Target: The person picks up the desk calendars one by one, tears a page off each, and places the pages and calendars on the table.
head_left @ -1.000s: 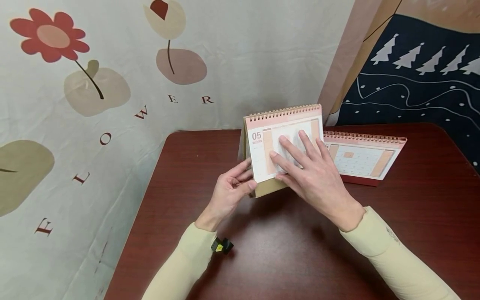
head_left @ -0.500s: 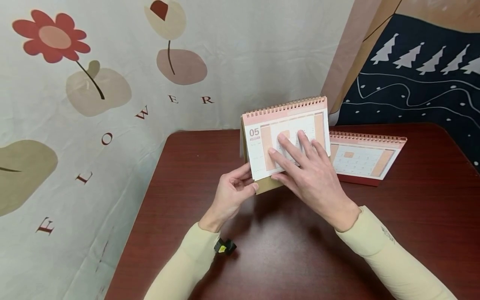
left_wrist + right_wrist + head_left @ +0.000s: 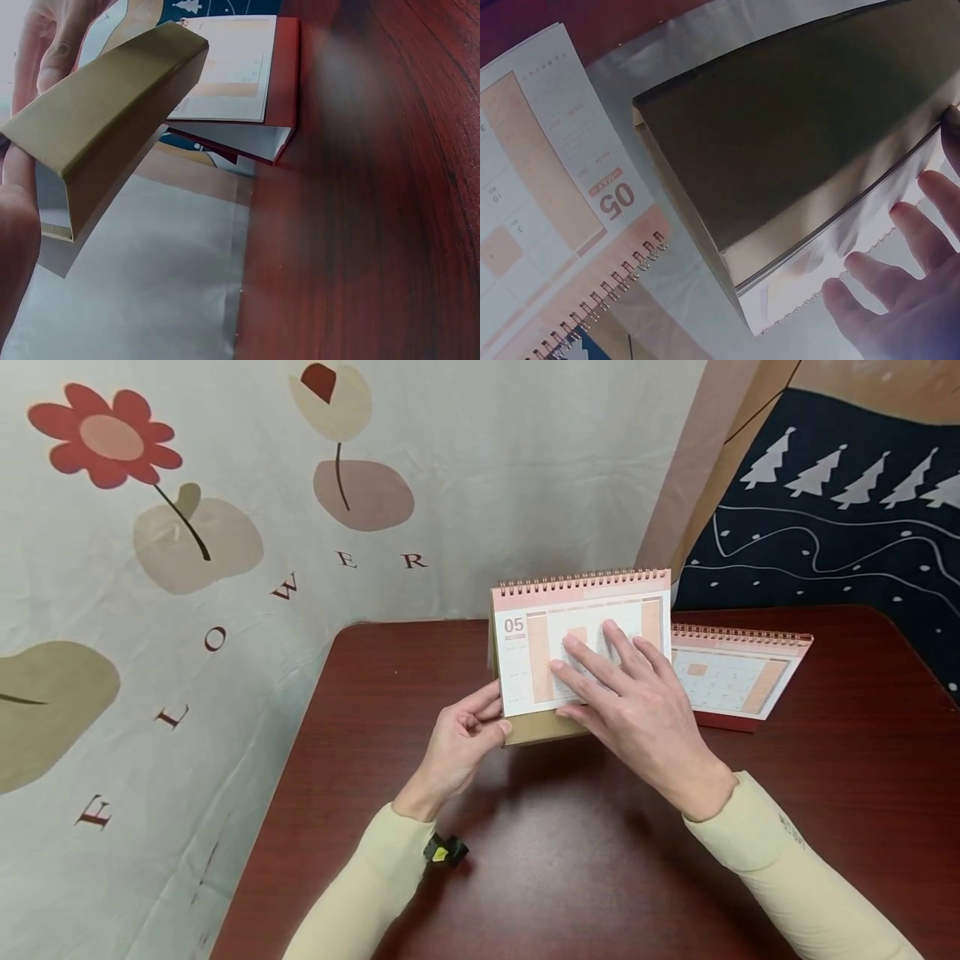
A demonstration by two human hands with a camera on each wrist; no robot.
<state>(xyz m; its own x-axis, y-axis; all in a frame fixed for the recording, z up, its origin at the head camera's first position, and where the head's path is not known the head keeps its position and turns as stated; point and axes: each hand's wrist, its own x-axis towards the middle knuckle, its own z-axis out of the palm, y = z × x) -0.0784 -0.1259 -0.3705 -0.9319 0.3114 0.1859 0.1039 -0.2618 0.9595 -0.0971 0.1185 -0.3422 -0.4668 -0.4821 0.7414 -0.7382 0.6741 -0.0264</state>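
A spiral-bound desk calendar [image 3: 517, 672] with a gold stand [image 3: 112, 97] shows page 05 in the head view. My left hand [image 3: 461, 735] pinches its lower left corner, thumb in front and fingers behind. Spread over the page lies my right hand [image 3: 637, 710], its fingers nearly straight and touching the paper; they hide part of the date grid. In the left wrist view the stand is raised off the table. To the right and behind, a second desk calendar [image 3: 738, 681] with a red base stands on the table, partly hidden by the first.
A dark red wooden table [image 3: 360, 710] lies under both arms. Behind it hangs a pale cloth [image 3: 480, 460] with flower prints. A navy cloth [image 3: 832, 543] with white trees is at the right. A small black device [image 3: 446, 850] sits at the left cuff.
The gold-stand calendar has turned to face me more squarely, its right edge shifting right and covering more of the second calendar. Both hands keep their places on it, the right moving slightly with it.
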